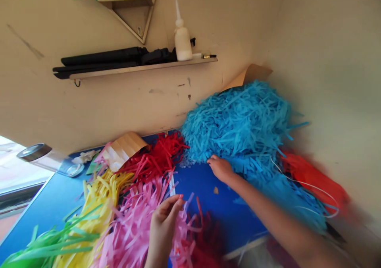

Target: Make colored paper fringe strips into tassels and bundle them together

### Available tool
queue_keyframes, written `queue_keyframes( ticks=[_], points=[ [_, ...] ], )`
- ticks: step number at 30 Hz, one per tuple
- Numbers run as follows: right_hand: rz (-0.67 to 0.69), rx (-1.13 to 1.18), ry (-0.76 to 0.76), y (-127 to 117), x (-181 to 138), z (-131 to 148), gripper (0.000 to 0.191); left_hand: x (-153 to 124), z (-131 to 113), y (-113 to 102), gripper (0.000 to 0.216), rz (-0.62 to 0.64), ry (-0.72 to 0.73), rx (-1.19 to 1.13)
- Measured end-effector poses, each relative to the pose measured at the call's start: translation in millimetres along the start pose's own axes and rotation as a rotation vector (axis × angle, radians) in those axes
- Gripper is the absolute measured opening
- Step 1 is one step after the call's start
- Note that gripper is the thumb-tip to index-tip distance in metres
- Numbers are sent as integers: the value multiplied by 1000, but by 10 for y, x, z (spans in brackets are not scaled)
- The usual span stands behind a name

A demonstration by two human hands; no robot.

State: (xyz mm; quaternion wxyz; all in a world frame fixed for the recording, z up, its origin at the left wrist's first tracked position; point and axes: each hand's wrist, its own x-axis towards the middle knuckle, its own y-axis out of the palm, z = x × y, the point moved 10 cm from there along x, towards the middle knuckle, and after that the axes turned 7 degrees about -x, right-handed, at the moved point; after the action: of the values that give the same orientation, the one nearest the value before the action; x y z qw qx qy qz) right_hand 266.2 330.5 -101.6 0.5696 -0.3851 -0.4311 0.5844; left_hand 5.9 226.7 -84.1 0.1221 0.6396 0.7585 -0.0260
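My right hand (220, 168) reaches to the front edge of a big heap of blue shredded paper (238, 121), its fingers closed together. Whatever those fingertips pinch is too small to make out. Lower down, my left hand (166, 216) is held over pink paper strips (133, 216), thumb and fingers pressed together. A tiny pinkish-red spot shows at its fingertips, but I cannot tell if it is a held scrap. Red paper strips (160, 153) lie between the pink strips and the blue heap.
Yellow fringe (95, 216) and green strips (56, 240) cover the blue table (198, 184) at left. A clear jar (56, 160) lies near the window. Red material (315, 176) and a white cord (318, 188) are at right. A glue bottle (182, 41) stands on the wall shelf (149, 67).
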Motion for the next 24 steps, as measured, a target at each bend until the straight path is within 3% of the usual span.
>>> queue_keyframes(
  ticks=[6, 9, 14, 16, 19, 24],
  points=[
    [-111, 108, -17, -277, -175, -76, 25, -12, 12, 144, 42, 92, 42, 149],
    [-145, 231, -46, -403, -423, 107, 22, -62, -54, 287, 36, 165, 113, 218],
    [-25, 1124, -9, -272, -929, 567, 17, -144, -101, 475, 29, 215, 156, 205],
    [11, 1268, 63, -171, -1049, 660, 20, -160, -100, 489, 25, 201, 166, 231],
    [4, 1266, 106, -135, -1116, 693, 21, -190, -152, 495, 21, 196, 234, 301],
    [-32, 1121, 107, -177, -1140, 651, 15, -330, -417, 572, 11, 214, 520, 459]
  ],
)
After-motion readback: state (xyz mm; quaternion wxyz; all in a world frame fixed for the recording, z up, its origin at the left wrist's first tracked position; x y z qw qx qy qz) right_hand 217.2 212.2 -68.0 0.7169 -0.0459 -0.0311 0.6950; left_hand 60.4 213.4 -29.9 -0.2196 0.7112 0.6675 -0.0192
